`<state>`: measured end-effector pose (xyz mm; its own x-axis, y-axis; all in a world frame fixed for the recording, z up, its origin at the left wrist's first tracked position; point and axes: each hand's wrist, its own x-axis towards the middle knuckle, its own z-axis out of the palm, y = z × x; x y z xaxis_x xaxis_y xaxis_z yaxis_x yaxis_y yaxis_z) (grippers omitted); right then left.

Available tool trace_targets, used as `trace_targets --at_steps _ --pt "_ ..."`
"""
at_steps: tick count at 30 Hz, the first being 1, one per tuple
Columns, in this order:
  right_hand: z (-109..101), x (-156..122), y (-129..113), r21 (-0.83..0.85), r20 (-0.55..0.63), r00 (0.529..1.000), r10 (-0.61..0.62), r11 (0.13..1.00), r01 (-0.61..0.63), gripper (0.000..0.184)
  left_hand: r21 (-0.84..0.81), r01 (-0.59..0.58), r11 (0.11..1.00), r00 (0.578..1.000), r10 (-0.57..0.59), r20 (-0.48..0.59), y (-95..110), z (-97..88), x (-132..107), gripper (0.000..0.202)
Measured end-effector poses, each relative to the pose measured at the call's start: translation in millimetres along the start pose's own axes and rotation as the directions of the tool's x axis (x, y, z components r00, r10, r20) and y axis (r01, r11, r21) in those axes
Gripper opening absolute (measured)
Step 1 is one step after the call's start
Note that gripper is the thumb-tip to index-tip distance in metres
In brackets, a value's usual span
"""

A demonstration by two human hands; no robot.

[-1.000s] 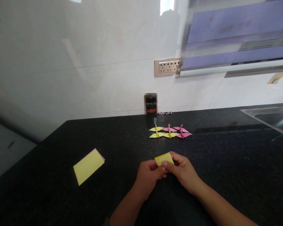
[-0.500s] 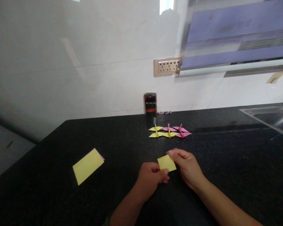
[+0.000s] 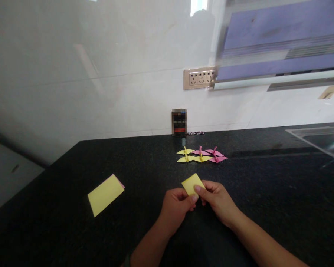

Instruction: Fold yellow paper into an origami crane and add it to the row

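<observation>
A small folded square of yellow paper [image 3: 191, 183] is held up in front of me over the dark counter. My left hand [image 3: 176, 205] pinches its lower corner, thumb on top. From the right side, my right hand [image 3: 217, 198] grips the same paper, its thumb lying on the face near the left thumb. The fingers beneath the paper are partly hidden. Just beyond my hands, several folded paper cranes stand in two close rows, with yellow cranes [image 3: 186, 158] toward the left and pink cranes [image 3: 217, 159] toward the right.
Yellow paper sheets [image 3: 106, 195] lie at the left, a pink edge showing underneath. Against the wall stands a dark blurred-out object [image 3: 179, 123] beside a small beaded string [image 3: 196, 133]. A metal sink [image 3: 297, 132] is set into the black counter [image 3: 144, 159] at right.
My right hand has shifted its grip from the paper's far right corner down to its near right side. The yellow square has turned and moved slightly left and away from me.
</observation>
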<state>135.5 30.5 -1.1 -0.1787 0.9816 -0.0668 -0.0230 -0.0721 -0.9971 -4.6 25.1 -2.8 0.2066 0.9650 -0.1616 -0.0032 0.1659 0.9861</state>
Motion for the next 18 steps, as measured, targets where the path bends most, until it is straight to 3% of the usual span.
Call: trace_targets --at_steps 6,18 --pt "-4.2 1.2 -0.9 -0.035 0.015 1.0 0.012 0.999 -0.012 0.034 -0.033 0.006 0.999 1.0 -0.005 0.027 3.3 -2.2 0.2 0.02" --pt "-7.3 0.2 -4.7 -0.112 0.114 0.993 0.003 0.994 0.01 0.033 0.059 0.013 0.998 0.997 -0.018 0.08 9.2 -13.5 1.6 0.021"
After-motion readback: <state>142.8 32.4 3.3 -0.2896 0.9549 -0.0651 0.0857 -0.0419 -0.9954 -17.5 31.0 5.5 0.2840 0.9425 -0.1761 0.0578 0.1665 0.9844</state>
